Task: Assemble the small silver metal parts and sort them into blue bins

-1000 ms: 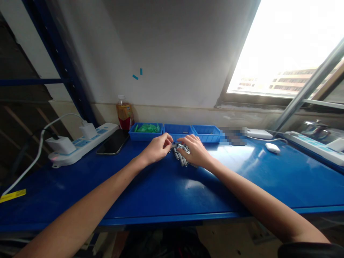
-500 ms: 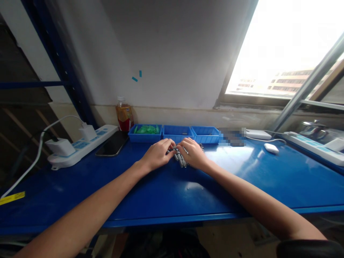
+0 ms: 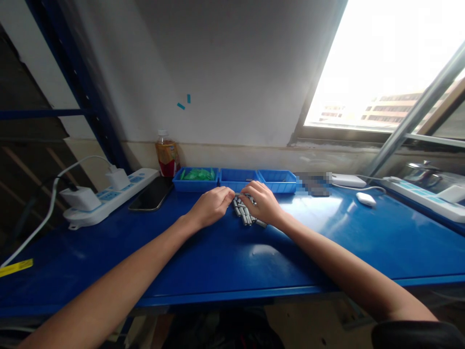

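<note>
A small heap of silver metal cylinders [image 3: 244,216] lies on the blue tabletop [image 3: 218,261] between my two hands. At the heap's left edge is my left hand [image 3: 212,206], its fingers pressed together; what they hold, if anything, is hidden. My right hand [image 3: 263,203] curls over the right side of the heap, thumb and fingertips around some of the cylinders. Part of the heap is covered by this hand, and a few pieces show below its palm.
Behind my hands stand three blue bins: the left bin [image 3: 196,186] holds green pieces [image 3: 198,174], beside a middle bin [image 3: 232,185] and a right bin [image 3: 278,186]. A bottle [image 3: 167,157], phone [image 3: 151,194] and power strip [image 3: 116,194] are at left; a white case [image 3: 365,199] at right.
My hands have moved slightly apart at the fingertips, showing more of the heap between them. Some cylinders now lie further right, below my right palm.
</note>
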The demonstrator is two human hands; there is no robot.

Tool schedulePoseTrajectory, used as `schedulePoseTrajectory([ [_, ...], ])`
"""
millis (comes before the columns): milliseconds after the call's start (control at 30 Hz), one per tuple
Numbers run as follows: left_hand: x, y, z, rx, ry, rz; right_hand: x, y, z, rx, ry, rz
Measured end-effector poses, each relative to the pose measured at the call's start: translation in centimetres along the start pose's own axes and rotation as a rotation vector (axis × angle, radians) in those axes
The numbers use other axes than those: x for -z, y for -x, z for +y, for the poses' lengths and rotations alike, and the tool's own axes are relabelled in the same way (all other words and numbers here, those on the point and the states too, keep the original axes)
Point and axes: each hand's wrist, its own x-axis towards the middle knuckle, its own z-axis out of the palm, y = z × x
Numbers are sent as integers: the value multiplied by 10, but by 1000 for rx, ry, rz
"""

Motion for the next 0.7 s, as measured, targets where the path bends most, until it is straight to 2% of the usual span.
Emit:
schedulePoseTrajectory([
  [67, -4, 0, -8, 48, -37, -4, -2, -4, 11, -84, 97, 67],
  [167, -11, 0, -23, 99, -146, -81, -8, -7, 32, -238, 230, 142],
  [267, -14, 0, -31, 105, -203, -119, -14, -8, 49, -351, 312, 121],
  [333, -13, 0, -32, 108, -198, -114, -15, -6, 53, -378, 324, 113],
  [467, -10, -3, -25, 166, -72, -69, -11, -4, 36, -296, 258, 117],
  [633, -8, -6, -13, 171, 264, 29, -5, 0, -2, 13, 68, -108],
  [700, -8, -5, -9, 176, 372, 61, -6, 1, -11, 53, 24, -133],
])
